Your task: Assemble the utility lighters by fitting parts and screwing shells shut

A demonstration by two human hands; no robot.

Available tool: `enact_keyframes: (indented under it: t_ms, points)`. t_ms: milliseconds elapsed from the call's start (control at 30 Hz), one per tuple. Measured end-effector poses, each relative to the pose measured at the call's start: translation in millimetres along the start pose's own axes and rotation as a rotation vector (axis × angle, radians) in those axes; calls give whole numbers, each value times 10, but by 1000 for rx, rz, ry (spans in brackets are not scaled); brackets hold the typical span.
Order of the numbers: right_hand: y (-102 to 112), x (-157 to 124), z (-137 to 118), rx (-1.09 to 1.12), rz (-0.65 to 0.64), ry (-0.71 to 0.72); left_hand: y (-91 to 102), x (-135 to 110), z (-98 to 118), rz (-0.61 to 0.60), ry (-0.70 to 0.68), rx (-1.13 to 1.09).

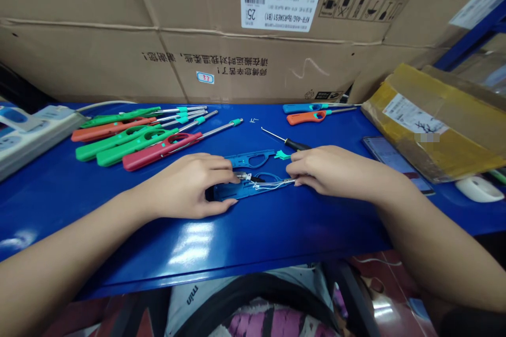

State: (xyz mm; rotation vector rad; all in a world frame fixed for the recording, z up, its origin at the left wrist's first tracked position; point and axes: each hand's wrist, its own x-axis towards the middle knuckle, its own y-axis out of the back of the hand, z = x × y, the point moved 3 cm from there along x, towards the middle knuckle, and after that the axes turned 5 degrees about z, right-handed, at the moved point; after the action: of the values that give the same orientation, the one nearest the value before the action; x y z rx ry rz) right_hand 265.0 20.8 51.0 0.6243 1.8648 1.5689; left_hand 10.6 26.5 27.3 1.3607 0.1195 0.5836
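An opened blue lighter shell half (247, 188) lies on the blue table (253, 231), with thin wires and a small metal part showing inside it. My left hand (193, 184) is closed over the shell's left end. At the shell's right end my right hand (332, 171) pinches the wires. Just behind lies the other blue shell half (250, 158), with a small green plastic piece (282, 155) beside it. A black-handled screwdriver (285, 140) rests behind my right hand.
Several green, orange and red long-nosed lighters (142, 139) lie at the back left, and two more lighters (314, 112) at the back right. A power strip (27, 134) is far left. A phone (395, 160), taped parcel (430, 121) and white mouse (479, 188) sit right. Cardboard boxes (237, 26) wall the back.
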Motion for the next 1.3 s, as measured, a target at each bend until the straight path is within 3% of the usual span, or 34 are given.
enact_keyframes:
  t_ms: [300, 700, 867, 1067, 1300]
  points:
    - [-28, -27, -88, -69, 4, 1, -13, 12, -11, -5, 0, -14]
    - [13, -36, -1, -67, 4, -20, 13, 18, -13, -19, -12, -27]
    - [15, -20, 67, 1, -3, -4, 10, 8, -25, -20, -9, -24]
    - [56, -60, 119, 131, 90, 64, 51, -12, -29, -24, -14, 24]
    - [111, -37, 86, 396, 106, 139, 52, -15, -16, -14, -13, 53]
